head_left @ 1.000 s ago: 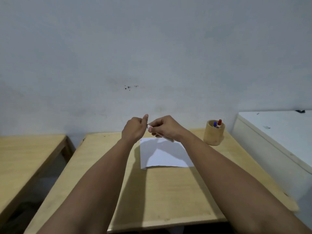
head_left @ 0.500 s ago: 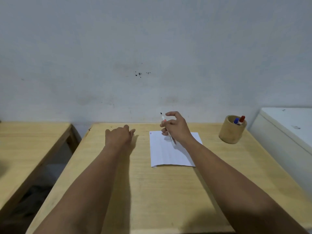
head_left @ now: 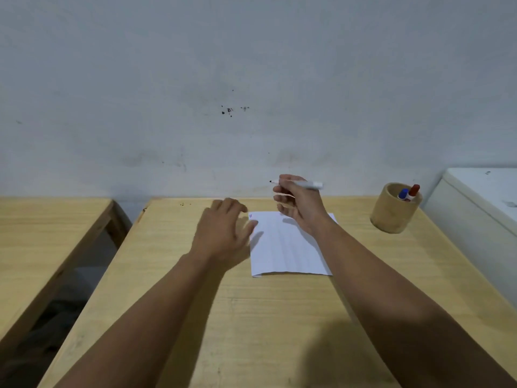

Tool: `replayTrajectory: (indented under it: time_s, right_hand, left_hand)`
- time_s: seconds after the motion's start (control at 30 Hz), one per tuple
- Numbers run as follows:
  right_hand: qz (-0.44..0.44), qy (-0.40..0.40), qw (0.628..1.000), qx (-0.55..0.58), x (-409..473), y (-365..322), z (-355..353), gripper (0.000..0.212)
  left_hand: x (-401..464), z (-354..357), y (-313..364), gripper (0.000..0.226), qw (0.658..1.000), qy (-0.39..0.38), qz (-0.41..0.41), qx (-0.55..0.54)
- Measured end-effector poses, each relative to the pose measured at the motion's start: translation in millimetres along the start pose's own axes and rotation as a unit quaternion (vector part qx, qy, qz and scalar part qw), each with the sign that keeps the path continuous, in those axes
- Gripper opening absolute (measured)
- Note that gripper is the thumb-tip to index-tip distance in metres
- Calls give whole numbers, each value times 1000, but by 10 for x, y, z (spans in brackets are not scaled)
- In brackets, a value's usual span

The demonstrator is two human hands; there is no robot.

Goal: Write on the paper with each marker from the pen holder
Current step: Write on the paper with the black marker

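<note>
A white sheet of paper (head_left: 285,247) lies on the wooden desk (head_left: 251,317), with two tiny marks, red and blue, at its top left corner. My right hand (head_left: 299,205) hovers over the paper's far edge, holding an uncapped black-tipped marker (head_left: 310,185) nearly level, tip pointing left. My left hand (head_left: 223,233) is blurred, fingers spread, at the paper's left edge; whether it holds the cap is unclear. A round wooden pen holder (head_left: 391,212) at the far right holds a blue-capped marker (head_left: 402,194) and a red-capped marker (head_left: 413,190).
A second wooden desk (head_left: 42,233) stands to the left across a narrow gap. A white cabinet top (head_left: 486,191) sits close to the right of the pen holder. A grey wall (head_left: 251,93) runs directly behind the desk.
The two hands came apart after pulling the cap off. My left hand dropped to the desk, then slid right toward the paper. My right hand turned the marker from upright to nearly level.
</note>
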State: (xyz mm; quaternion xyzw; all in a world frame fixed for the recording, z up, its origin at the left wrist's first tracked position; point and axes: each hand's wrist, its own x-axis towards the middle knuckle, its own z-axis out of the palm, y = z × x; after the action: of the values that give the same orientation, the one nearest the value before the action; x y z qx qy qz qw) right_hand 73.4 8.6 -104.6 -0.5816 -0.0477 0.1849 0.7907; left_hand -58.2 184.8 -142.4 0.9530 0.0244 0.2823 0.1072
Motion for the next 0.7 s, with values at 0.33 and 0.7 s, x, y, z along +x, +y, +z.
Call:
replayTrajectory:
  time_s: [0.33,0.7]
  right_hand:
    - [-51,45,978,-199,88,540,273,35]
    - [-74,57,974,-204,185,810,247,33]
  left_hand:
    - [-283,290,93,70,981,-194,-8,-4]
    - [-359,197,-36,80,981,-190,-31,10]
